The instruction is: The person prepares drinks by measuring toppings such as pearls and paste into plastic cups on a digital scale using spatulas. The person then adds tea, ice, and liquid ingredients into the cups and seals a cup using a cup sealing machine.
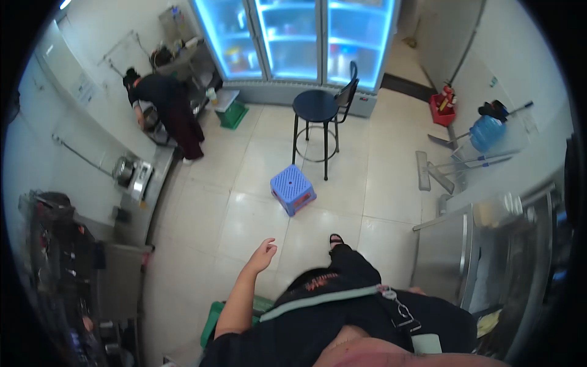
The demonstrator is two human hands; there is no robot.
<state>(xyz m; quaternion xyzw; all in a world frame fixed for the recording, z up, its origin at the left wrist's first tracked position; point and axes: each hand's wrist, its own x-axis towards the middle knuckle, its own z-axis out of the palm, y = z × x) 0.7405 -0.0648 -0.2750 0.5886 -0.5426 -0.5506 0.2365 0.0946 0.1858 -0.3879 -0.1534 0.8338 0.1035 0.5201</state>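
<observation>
My left hand (263, 255) is held out in front of my body over the tiled floor. Its fingers are loosely bent and apart, with nothing in them. Closest to it is a blue plastic step stool (293, 188) standing on the floor, not touched. Beyond that stands a tall black chair (315, 106) with a round seat. Of my right hand (417, 292) only a small patch of skin shows past my dark clothing, beside the steel counter; its fingers are hidden.
A lit glass-door fridge (287, 40) spans the back. At the left, a co-worker (162, 104) bends over the steel counter (158, 183). A green stool (232, 115) stands near them. Brushes (423, 171) and a red box with an extinguisher (443, 110) line the right wall, above a steel cabinet (443, 254).
</observation>
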